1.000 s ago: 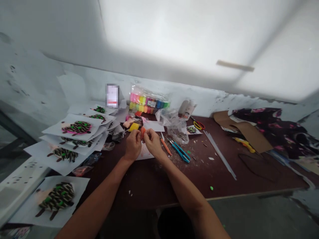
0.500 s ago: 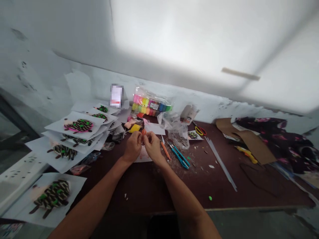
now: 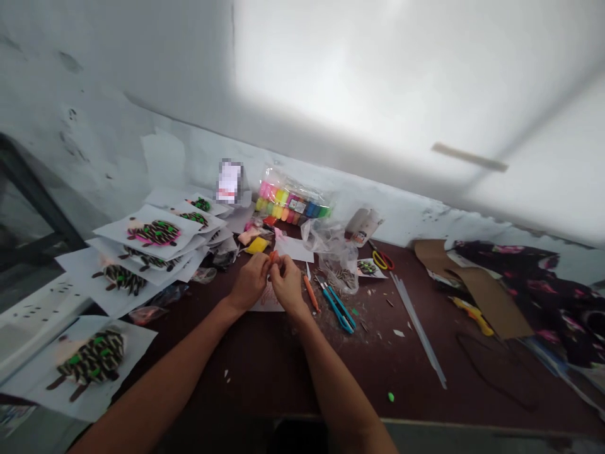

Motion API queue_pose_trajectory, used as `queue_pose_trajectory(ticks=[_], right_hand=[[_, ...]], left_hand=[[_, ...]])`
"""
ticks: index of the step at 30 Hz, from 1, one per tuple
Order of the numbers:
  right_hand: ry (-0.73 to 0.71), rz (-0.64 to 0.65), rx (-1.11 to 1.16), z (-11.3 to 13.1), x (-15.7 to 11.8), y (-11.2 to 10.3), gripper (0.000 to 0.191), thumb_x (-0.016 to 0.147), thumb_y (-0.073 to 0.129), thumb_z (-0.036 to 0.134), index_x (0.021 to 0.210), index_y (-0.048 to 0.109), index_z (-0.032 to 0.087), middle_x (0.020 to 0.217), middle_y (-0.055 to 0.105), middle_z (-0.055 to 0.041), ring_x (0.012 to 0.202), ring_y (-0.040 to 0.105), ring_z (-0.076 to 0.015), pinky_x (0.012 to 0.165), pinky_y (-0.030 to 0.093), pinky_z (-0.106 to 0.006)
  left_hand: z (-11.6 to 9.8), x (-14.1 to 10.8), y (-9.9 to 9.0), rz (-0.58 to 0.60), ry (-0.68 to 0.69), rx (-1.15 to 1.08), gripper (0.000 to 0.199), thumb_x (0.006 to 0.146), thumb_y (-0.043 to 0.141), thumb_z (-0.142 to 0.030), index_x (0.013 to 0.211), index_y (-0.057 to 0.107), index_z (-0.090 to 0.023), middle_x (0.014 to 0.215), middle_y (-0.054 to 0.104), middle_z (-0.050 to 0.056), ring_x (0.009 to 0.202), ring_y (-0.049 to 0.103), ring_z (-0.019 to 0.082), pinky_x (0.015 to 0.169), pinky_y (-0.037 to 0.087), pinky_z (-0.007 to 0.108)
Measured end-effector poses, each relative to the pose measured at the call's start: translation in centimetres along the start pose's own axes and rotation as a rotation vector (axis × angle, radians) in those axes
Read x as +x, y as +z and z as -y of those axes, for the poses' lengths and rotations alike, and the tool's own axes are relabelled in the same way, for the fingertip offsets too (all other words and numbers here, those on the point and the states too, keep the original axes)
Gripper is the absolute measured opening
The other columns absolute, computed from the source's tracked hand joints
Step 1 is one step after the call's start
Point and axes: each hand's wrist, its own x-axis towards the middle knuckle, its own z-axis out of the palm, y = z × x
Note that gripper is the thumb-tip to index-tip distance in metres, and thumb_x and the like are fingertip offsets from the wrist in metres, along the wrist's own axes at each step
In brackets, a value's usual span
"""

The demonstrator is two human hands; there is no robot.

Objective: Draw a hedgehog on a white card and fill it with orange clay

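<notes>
Both hands meet above the dark table, fingers pinched together. My left hand (image 3: 253,277) and my right hand (image 3: 287,284) close on a small orange piece (image 3: 274,255) that looks like modelling clay or its wrapper; the fingers cover most of it. Below them lies a white sheet with an orange-red line drawing (image 3: 267,298), partly hidden by the hands. A yellow packet (image 3: 258,245) rests just beyond my left hand. To the right of my right hand are an orange pen-like tool (image 3: 311,294) and a pair of teal-handled tools (image 3: 338,307).
Stacked sheets with clay hedgehogs (image 3: 155,233) stand at the left. Toward the wall are a pack of coloured clay (image 3: 293,205), a plastic bag (image 3: 343,265), a white cup (image 3: 363,226) and scissors (image 3: 382,258). Clear strips (image 3: 418,328), a yellow cutter (image 3: 472,314) and cardboard (image 3: 491,299) lie right.
The view has turned and shifted slightly. Both hands stay together on the orange piece, with a small shift of the fingers.
</notes>
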Motion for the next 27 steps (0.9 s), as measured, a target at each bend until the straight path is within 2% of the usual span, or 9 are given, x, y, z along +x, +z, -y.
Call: queue_pose_trajectory(ticks=[8,19,27], right_hand=[[0.029,0.011,0.099,-0.4,0.1,0.4,0.010,0.082,0.048,0.029,0.074,0.050,0.022,0.063,0.052,0.0048,0.057,0.050,-0.0120,0.055,0.040,-0.023],[-0.025,0.001,0.034,0.5,0.0,0.1,0.013,0.084,0.051,0.028,0.072,0.049,0.022,0.064,0.053,0.0043,0.058,0.050,-0.0126,0.055,0.037,-0.023],[-0.030,-0.066,0.028,0.7,-0.5,0.5,0.017,0.086,0.048,0.029,0.071,0.046,0.023,0.062,0.049,0.0051,0.056,0.045,-0.0119,0.056,0.032,-0.024]], left_hand=[[-0.1,0.1,-0.3,-0.005,-0.047,-0.027,0.022,0.094,0.039,-0.028,0.076,0.049,-0.022,0.074,0.057,0.002,0.069,0.054,0.017,0.066,0.044,0.028],[0.1,0.2,-0.3,-0.047,-0.013,-0.016,0.018,0.094,0.041,-0.028,0.080,0.051,-0.022,0.075,0.059,0.003,0.071,0.056,0.018,0.067,0.045,0.029],[-0.2,0.0,-0.2,-0.068,-0.028,-0.055,0.019,0.095,0.042,-0.030,0.080,0.050,-0.021,0.075,0.059,0.003,0.070,0.055,0.018,0.065,0.044,0.029]])
